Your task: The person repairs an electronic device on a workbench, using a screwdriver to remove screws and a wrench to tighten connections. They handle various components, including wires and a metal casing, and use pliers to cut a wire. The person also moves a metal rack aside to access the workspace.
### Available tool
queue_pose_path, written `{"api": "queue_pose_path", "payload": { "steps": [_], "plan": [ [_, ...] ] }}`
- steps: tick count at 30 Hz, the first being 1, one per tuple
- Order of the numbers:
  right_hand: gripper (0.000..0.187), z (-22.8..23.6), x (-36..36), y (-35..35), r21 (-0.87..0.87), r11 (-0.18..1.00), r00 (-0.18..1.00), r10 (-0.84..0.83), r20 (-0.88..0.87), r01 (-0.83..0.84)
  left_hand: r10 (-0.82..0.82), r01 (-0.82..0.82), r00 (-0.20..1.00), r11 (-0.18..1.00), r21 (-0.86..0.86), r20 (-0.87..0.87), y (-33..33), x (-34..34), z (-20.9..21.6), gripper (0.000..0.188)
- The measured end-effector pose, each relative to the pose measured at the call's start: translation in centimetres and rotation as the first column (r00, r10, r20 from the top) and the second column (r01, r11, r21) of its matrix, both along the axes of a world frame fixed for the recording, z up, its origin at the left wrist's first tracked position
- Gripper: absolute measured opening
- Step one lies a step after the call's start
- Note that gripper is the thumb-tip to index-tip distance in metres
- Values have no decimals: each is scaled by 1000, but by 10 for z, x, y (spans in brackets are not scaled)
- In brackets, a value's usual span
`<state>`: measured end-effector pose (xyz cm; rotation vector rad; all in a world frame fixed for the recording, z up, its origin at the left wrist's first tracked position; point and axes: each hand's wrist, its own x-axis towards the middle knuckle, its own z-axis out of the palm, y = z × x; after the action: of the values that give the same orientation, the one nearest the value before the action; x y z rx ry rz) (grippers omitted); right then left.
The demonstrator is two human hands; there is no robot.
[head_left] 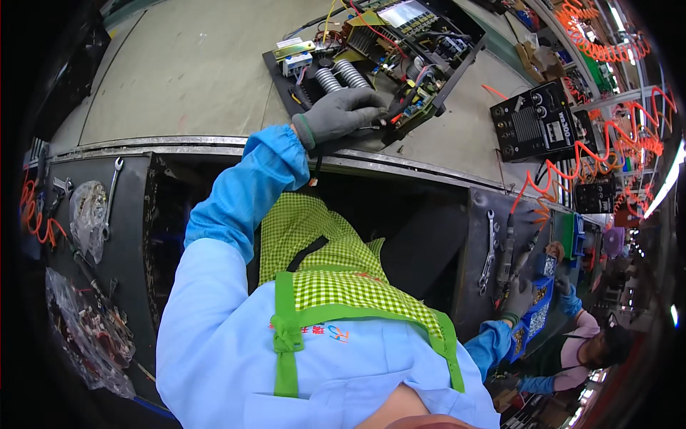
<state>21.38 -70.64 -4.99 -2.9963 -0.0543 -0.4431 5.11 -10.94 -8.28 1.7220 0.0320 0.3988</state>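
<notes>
My left hand (341,116), in a grey glove, lies over the near edge of an opened black electrical unit (457,66). Its fingers stretch to the right, slightly bent, beside wires and a red connector; the fingertips partly hide what they touch. Two grey ribbed coils (341,76) sit in the unit just beyond that hand. Far to the right, my right hand (519,299), gloved too, is over the dark side bench next to a blue bin (537,314) of small metal parts. Its fingers look apart, with nothing visible in them. Close by lies a pneumatic screwdriver (507,250).
A closed black unit (539,121) stands right on the pale workbench (179,79). Orange coiled hoses (600,154) hang there. Wrenches (489,250) lie on the right bench; plastic bags of parts (89,329) cover the left one. A co-worker (572,350) is at the lower right.
</notes>
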Motion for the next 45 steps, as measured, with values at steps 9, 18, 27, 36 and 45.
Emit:
{"api": "queue_pose_path", "payload": {
  "steps": [9,18,27,36,45],
  "plan": [
    [34,10,9,140,155,868,882,464,82,-472,83,-76,996,965,-250,20,-3,0,-11,24],
    [33,-20,0,199,237,727,749,662,8,-645,-429,188,886,680,708,177,-36,-45,38,22],
    [33,-19,19,241,739,541,760,647,-60,-402,805,-733,562,378,565,191,43,-100,-4,51],
    [55,43,-16,406,366,164,318,853,413,-916,388,-647,748,604,-465,-538,-35,-92,-42,56],
    [34,18,-8,442,271,130,266,788,556,-954,322,-580,790,667,-468,-522,-8,-68,-60,31]
  ]
}}
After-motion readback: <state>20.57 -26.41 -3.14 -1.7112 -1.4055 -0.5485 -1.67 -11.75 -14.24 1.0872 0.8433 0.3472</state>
